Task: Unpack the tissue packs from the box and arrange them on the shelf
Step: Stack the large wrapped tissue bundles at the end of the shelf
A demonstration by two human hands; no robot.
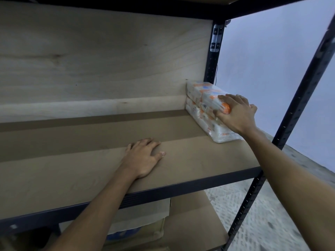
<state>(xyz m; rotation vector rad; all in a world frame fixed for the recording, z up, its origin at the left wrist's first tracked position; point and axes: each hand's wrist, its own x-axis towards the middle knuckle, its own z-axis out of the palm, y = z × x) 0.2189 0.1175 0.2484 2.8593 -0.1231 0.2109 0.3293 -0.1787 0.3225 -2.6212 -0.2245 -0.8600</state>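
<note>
Two white and orange tissue packs (pixel 203 98) lie stacked at the far right end of the wooden shelf board (pixel 72 160), against the back panel. My right hand (pixel 235 113) rests on the front end of the top pack, fingers spread over it and thumb against its side. My left hand (pixel 143 156) lies flat, palm down, on the bare shelf board near the middle, holding nothing. The box is partly seen below the shelf (pixel 145 223).
Black metal uprights (pixel 301 98) frame the shelf's right side, and a black rail (pixel 163 192) runs along its front edge. A lower shelf board (pixel 195 223) carries the cardboard box. A pale wall and speckled floor (pixel 262 214) lie to the right.
</note>
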